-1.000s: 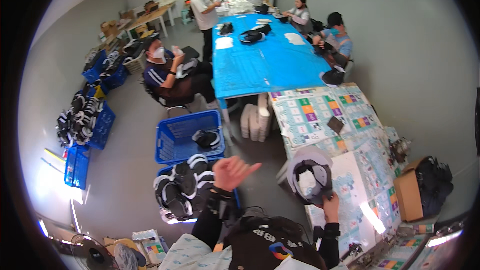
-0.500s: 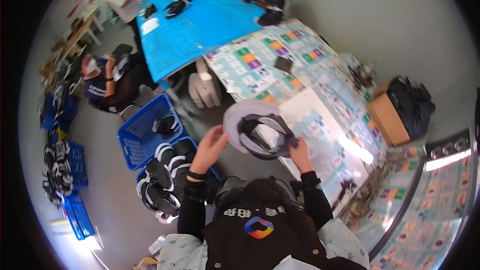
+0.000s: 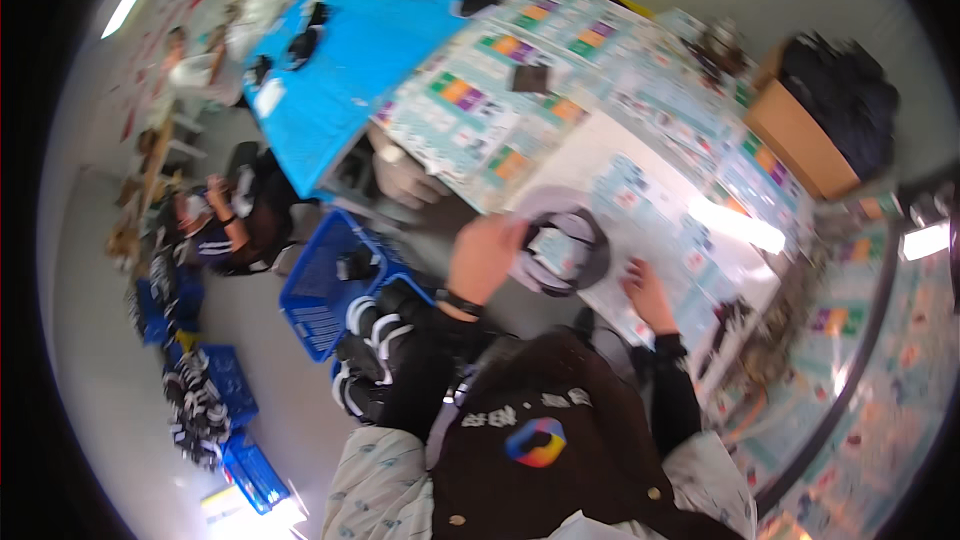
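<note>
- Centre: a grey cap [image 3: 597,245] is held hollow-up, its brim pinched by the left hand [image 3: 487,258], apparently to show its inside.
- Right of centre: the right hand [image 3: 650,297] is seen empty, fingers loosely spread.
- Lower left: black-and-white items [image 3: 360,355] are heaped, probably for reach.

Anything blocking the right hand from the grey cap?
Nothing visible: the open right hand is right of the grey cap, with only a gap between. The left hand is at its opposite side.
</note>
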A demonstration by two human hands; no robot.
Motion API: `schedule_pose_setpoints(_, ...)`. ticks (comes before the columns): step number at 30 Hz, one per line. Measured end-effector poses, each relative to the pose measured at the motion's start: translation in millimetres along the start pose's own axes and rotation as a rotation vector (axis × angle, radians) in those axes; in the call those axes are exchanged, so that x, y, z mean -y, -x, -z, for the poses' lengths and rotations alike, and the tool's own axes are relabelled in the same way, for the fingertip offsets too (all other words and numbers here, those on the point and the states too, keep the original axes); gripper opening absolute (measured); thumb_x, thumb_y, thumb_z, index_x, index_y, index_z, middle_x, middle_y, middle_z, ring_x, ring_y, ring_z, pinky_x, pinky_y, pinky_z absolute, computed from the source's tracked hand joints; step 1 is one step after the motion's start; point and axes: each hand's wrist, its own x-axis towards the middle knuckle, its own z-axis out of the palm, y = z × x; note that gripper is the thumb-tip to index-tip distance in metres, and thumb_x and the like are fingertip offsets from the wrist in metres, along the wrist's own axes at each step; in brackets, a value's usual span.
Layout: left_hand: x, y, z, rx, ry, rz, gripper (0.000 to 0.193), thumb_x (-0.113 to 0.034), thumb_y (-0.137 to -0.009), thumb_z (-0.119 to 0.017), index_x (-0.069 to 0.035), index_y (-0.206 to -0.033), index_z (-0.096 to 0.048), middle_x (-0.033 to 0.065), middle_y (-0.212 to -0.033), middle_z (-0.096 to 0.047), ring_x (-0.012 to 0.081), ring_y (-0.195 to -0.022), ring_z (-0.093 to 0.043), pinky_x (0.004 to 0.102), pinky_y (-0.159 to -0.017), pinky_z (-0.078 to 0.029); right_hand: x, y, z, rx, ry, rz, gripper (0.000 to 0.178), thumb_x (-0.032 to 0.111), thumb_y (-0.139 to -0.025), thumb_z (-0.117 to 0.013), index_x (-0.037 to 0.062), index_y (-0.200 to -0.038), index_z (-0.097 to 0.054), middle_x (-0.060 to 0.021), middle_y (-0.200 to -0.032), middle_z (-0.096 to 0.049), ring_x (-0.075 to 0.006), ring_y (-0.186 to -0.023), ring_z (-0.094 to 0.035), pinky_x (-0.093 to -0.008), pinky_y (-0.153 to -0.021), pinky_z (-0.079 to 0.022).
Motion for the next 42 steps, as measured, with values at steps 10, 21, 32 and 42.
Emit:
schedule_pose_setpoints(10, -76, -11, -68, 0.036, -0.022, 0.068, 0.032, -0.035, -0.103, -0.062, -0.005, -0.096, -0.069, 0.0169, -0.087, -0.068, 0.0409, -0.08, -0.068, 0.0505, -0.067, -0.054, 452, 17, 115, 0.167, -0.558, 1.482, 0.08, -0.011, -0.079, -0.072, 0.0026, -0.155, -0.047, -0.0029, -0.078, -0.059, -0.0156, -0.06, -0.052, -0.0325, -0.054, -0.04)
schedule_pose_setpoints(21, -45, -29, -53, 0.064, -0.075, 0.043, 0.029, -0.032, -0.102, -0.062, -0.006, -0.092, -0.069, 0.0144, -0.084, -0.068, 0.039, -0.079, -0.068, 0.0492, -0.068, -0.054, 423, 4, 100, 0.356, -0.683, 1.459, 0.038, 0.02, -0.097, -0.066, 0.0129, -0.06, -0.068, 0.0018, -0.055, -0.06, -0.0126, -0.05, -0.054, -0.0511, -0.109, -0.045)
schedule_pose_setpoints(32, -55, -54, -91, 0.234, -0.174, -0.117, 0.016, -0.023, -0.096, -0.061, -0.01, -0.094, -0.07, 0.0141, -0.083, -0.068, 0.038, -0.082, -0.07, 0.0492, -0.068, -0.054, 420, 63, 169, 0.599, -0.243, 1.11, 0.029, 0.002, -0.087, -0.068, 0.0076, -0.059, -0.06, 0.0013, -0.057, -0.058, -0.0168, -0.051, -0.06, -0.0374, -0.064, -0.062)
schedule_pose_setpoints(42, -60, -61, -118, 0.174, -0.205, -0.235, 0.023, -0.027, -0.104, -0.061, -0.006, -0.096, -0.064, 0.0139, -0.089, -0.065, 0.0364, -0.082, -0.069, 0.047, -0.068, -0.056, -19, 84, 134, -0.19, 0.102, -0.54, 0.052, 0.022, -0.091, -0.071, 0.0011, -0.138, -0.061, -0.0165, -0.088, -0.074, -0.0254, -0.075, -0.073, -0.0396, -0.069, -0.057)
